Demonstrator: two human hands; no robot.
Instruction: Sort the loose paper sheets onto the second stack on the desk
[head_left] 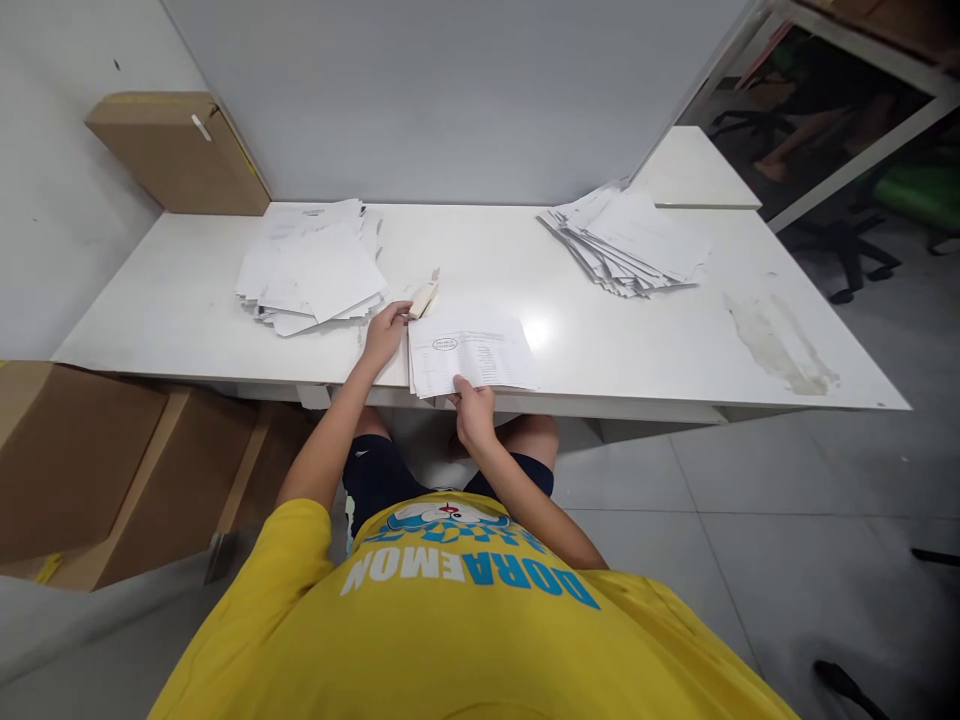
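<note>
My right hand (pixel 475 412) grips the near edge of a few printed paper sheets (pixel 480 350), thumb on top. The sheets lie at the front of the table, and the top one carries lines of text and an oval stamp. At their far left corner is a small beige stapler (pixel 424 298), seen only in part. My left hand (pixel 386 335) has its fingers closed on the stapler's near end. Left of that hand, a loose stack of papers (pixel 315 265) lies with its edges uneven.
Another uneven paper stack (pixel 626 240) lies at the back right of the white table (pixel 720 360), against a grey partition (pixel 450 100). A cardboard box (pixel 172 155) stands at the back left. More cardboard boxes (pixel 112 470) are below on the left. Office chairs (pixel 847 245) stand at right.
</note>
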